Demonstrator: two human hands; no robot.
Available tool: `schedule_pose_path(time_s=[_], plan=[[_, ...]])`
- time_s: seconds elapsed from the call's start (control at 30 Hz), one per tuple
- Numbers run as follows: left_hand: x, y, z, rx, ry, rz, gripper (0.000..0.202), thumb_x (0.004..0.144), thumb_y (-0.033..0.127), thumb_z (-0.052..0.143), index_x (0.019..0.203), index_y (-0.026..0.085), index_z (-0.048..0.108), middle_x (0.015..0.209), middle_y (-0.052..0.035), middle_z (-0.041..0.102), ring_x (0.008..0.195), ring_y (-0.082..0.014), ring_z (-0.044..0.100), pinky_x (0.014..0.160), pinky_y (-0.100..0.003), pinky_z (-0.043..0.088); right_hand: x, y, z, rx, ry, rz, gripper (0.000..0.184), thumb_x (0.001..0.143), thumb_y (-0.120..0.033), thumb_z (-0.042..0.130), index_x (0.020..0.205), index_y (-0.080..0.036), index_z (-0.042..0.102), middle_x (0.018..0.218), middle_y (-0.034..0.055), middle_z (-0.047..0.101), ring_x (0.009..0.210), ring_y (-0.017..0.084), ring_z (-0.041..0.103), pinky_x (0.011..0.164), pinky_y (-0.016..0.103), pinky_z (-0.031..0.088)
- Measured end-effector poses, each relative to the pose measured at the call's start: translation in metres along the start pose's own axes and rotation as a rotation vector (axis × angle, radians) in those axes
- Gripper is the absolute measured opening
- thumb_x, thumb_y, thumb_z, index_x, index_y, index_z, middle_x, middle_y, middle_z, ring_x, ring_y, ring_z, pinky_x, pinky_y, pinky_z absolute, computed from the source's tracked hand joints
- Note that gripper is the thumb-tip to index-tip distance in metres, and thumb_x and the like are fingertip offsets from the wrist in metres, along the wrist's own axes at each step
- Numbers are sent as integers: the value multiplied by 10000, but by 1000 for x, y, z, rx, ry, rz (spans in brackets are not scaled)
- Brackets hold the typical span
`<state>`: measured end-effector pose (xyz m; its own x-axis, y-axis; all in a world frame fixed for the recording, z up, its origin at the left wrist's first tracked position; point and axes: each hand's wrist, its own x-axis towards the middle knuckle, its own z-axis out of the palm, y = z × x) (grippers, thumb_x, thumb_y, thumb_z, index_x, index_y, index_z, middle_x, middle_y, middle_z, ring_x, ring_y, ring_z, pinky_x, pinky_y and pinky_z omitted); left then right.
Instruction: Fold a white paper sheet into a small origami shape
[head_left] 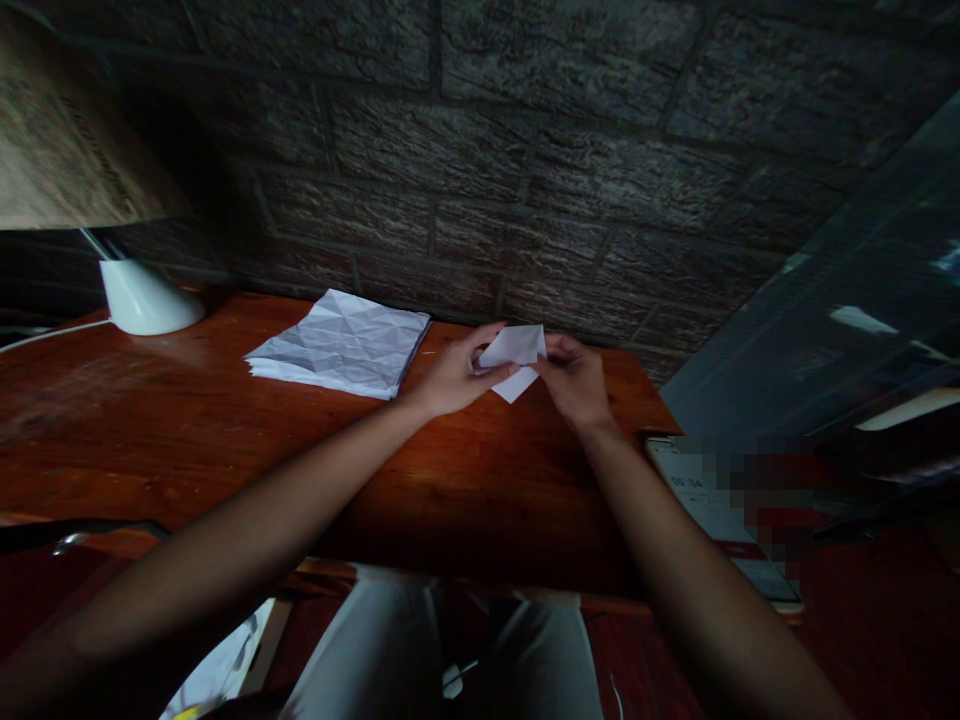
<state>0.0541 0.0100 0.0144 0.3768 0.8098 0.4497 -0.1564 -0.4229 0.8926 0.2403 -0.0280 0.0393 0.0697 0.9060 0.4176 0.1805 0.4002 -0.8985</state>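
Between my two hands is a small piece of folded white paper (517, 346), held up a little above the wooden table with one corner pointing down. My left hand (461, 370) pinches its left side, thumb in front and fingers behind. On the right edge, my right hand (576, 378) grips the paper between thumb and fingers. Left of my hands lies a stack of creased white paper sheets (341, 345). The fingers behind the folded paper are partly hidden.
A lamp with a white base (146, 295) stands at the table's back left. The brown table (465, 490) meets a dark brick wall (480, 180). To the right lies a phone or tablet (690, 490), partly pixelated, beside a grey panel (810, 270).
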Motion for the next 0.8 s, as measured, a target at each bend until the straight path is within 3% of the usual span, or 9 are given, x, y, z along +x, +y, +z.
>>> schedule_pose_path(time_s=[0.2,0.27,0.4,0.53,0.63,0.73,0.8], plan=[[-7,6,6,166,34,20,880,774,368,858,1540,217,451,1393,-182,639,974,-235,721,850,-382,575,0,2,2,-48,40,-27,243,766,-427,790,833,-237,655,836,29,763,744,189,696,725,338,563],[-9,11,6,276,70,52,810,823,363,814,1533,192,463,1388,-189,639,1026,-261,710,908,-420,566,-1,2,4,-63,48,-32,223,770,-395,782,814,-236,631,821,22,750,732,179,685,719,328,554],[-11,19,6,355,94,159,444,942,264,636,1379,184,621,1407,-147,660,1312,-301,606,1163,-459,425,-3,-1,7,-65,72,-29,211,777,-368,767,813,-237,606,800,9,721,720,166,666,720,323,544],[-11,20,6,323,97,116,330,937,275,638,1252,192,690,1274,-116,730,1239,-295,646,1132,-439,449,-4,-1,8,-58,25,-59,210,793,-382,760,839,-245,608,836,9,726,785,178,680,753,329,556],[-9,16,6,246,51,65,473,844,301,765,1293,193,664,1245,-120,734,1141,-279,678,1046,-426,508,-3,1,8,-41,7,-64,223,807,-412,756,863,-247,617,870,17,739,800,183,685,754,338,565],[-5,13,5,21,-6,19,645,773,307,823,1376,203,620,1272,-125,720,1130,-265,685,991,-409,534,-2,4,6,-14,29,-34,252,812,-449,758,891,-251,623,886,24,753,777,186,685,726,343,569],[-2,13,2,-135,-24,-42,652,757,300,818,1376,202,638,1232,-112,739,1119,-264,695,986,-411,538,0,5,4,17,53,-10,268,806,-462,764,907,-254,630,916,31,768,782,193,693,722,348,574]])
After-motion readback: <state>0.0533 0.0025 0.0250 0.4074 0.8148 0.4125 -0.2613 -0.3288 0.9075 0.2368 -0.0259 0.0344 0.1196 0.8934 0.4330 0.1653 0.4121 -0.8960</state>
